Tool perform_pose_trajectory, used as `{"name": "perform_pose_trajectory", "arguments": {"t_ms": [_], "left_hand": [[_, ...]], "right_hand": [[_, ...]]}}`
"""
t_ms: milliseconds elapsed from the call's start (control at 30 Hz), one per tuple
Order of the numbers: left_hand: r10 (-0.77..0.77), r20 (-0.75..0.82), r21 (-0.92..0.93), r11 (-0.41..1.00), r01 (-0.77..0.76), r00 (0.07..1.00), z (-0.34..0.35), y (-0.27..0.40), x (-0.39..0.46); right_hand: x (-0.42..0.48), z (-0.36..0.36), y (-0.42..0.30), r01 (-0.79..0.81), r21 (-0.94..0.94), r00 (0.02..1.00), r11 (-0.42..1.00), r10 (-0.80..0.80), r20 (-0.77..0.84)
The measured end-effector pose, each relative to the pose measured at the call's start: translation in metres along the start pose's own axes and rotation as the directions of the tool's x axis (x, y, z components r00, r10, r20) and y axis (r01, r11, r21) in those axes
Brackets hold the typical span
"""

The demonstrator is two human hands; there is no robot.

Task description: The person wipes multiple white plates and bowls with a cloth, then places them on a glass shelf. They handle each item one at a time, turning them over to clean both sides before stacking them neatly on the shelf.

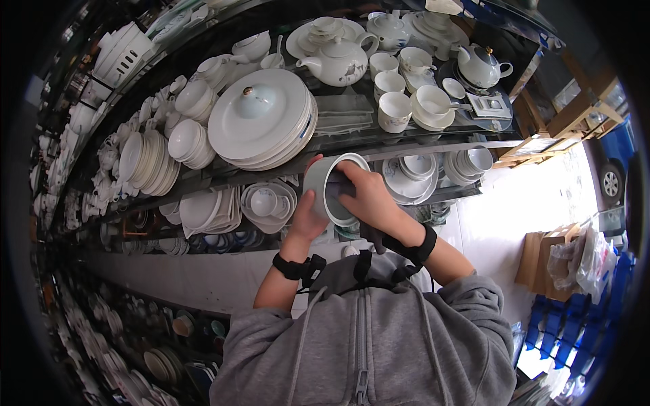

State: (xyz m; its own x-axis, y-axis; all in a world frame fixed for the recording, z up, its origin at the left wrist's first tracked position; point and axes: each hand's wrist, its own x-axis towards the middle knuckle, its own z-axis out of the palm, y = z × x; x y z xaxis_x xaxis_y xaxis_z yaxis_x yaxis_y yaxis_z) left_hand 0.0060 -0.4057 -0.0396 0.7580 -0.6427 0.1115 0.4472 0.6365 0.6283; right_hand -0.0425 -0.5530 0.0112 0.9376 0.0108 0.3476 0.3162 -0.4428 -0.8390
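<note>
My left hand (309, 215) is closed around the outside of a pale ceramic pot (316, 183), held on its side with the open mouth turned to the right. My right hand (369, 195) reaches into the mouth with a dark cloth (336, 187) at its fingers, partly hidden inside the pot. Beyond the hands, on the dark glass shelf, lies a stack of large white plates (264, 122) with a knobbed lid (249, 101) on top. A white teapot (337, 61) stands behind, and several white cups (395, 112) are to its right.
Bowls (190, 143) and stacked plates (147, 162) crowd the shelf's left part. A lower shelf holds square dishes (213, 210) and nested bowls (418, 166). At right are a wooden crate frame (574, 116), cardboard boxes (541, 259) and plastic bags (584, 259). More crockery (162, 363) fills the lower left.
</note>
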Motion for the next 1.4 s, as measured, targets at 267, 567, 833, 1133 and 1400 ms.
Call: {"name": "perform_pose_trajectory", "arguments": {"t_ms": [267,567,833,1133,1400], "left_hand": [[0.017,-0.039,0.062,0.998,-0.015,0.999,0.005,0.011,0.003],[-0.013,-0.085,-0.016,1.0,0.012,0.996,0.004,0.013,0.003],[-0.05,-0.121,-0.02,0.999,0.048,0.991,0.009,0.013,-0.001],[0.105,-0.092,0.204,0.975,-0.084,0.99,0.002,0.016,0.002],[0.175,-0.066,0.218,0.963,-0.157,0.982,0.006,0.023,0.003]], "right_hand": [[0.006,-0.009,-0.005,0.265,-0.028,0.907,0.964,-0.239,0.347],[0.007,0.008,-0.004,0.432,-0.56,0.883,0.707,-0.458,0.102],[0.01,0.014,-0.009,0.328,-0.748,0.938,0.577,-0.296,0.182],[0.014,0.002,-0.005,-0.094,0.141,0.914,0.986,0.029,0.405],[0.002,-0.001,-0.007,0.372,-0.081,0.903,0.925,-0.34,0.263]]}}
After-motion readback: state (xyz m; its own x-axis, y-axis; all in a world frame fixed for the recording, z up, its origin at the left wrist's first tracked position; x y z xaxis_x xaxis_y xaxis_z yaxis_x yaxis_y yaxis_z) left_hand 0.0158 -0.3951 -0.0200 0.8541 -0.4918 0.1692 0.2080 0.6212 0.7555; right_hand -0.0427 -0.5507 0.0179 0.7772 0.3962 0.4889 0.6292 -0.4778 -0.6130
